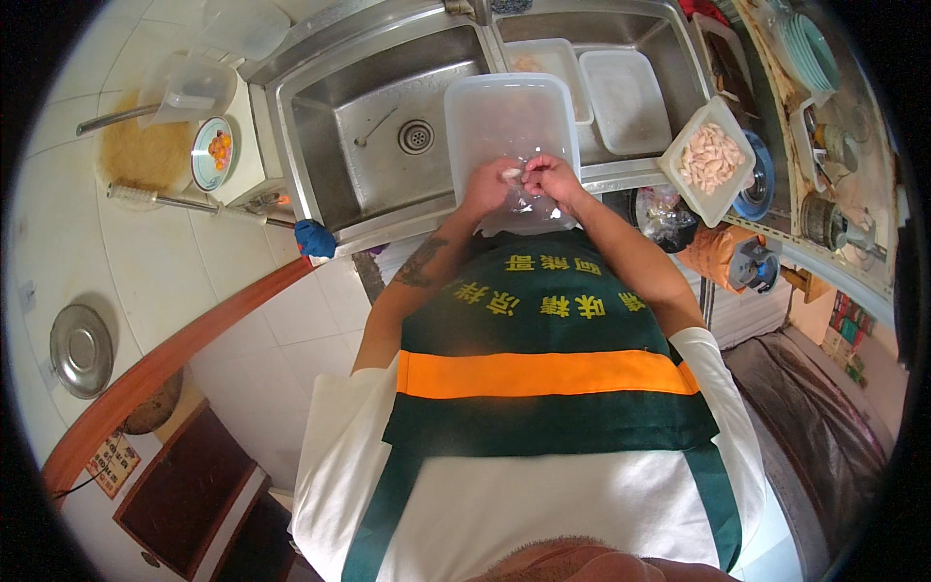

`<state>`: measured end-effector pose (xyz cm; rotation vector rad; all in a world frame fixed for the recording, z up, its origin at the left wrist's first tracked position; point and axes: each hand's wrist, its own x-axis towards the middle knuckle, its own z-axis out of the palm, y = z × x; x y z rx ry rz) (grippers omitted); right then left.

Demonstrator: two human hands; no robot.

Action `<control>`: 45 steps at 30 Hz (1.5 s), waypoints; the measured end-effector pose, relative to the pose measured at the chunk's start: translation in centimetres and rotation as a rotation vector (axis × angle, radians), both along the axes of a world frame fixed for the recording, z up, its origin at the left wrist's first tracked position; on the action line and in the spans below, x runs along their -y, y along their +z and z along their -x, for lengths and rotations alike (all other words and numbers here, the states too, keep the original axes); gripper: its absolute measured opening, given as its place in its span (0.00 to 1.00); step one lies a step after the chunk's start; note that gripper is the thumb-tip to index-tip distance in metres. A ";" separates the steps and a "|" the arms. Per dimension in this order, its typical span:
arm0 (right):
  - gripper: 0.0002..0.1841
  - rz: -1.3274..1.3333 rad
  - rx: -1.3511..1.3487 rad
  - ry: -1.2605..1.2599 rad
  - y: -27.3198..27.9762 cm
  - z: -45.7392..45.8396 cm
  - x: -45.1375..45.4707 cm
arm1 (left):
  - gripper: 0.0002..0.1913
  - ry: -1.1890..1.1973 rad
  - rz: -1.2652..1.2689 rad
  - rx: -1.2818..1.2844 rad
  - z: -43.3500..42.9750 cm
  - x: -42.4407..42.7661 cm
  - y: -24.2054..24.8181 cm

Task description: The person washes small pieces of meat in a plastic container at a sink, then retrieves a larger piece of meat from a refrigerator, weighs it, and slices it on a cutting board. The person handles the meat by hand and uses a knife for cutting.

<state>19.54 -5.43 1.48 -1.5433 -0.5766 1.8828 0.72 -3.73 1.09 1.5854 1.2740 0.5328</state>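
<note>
My left hand (489, 185) pinches a small pale piece of food (511, 174) above a large translucent plastic tub (509, 89), which holds water. Close beside it on the right, my right hand (550, 180) has its fingertips bent together near the piece; whether they grip anything cannot be made out. The tub rests across the sink's front edge, over the divider between the two basins. A white square container (680, 156) full of pale pinkish pieces (711, 158) stands to the right, on the sink's corner.
Left of the tub lies a steel sink basin (378, 145) with a drain. The right basin holds a shallow white tray (625, 102) and another container (556, 54). A bowl with orange pieces (213, 154) sits on the left ledge. Shelves with stacked turquoise plates (807, 54) line the right side.
</note>
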 end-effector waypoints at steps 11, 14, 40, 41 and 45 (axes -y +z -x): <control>0.09 0.085 0.043 0.059 1.6 0.3 -0.2 | 0.15 0.041 -0.030 0.068 -0.7 0.4 0.2; 0.08 0.045 0.050 -0.015 0.5 0.1 0.0 | 0.14 0.084 -0.163 -0.056 -0.4 0.3 0.6; 0.07 -0.224 0.235 0.200 -1.6 1.5 1.0 | 0.11 -0.073 0.248 0.207 0.2 -1.2 1.0; 0.07 -0.171 0.244 0.196 -1.5 1.5 1.1 | 0.11 -0.039 0.297 0.216 0.2 -1.1 1.1; 0.11 -0.600 0.622 0.359 -1.3 1.8 1.3 | 0.12 -0.018 0.433 0.291 0.6 -1.2 0.8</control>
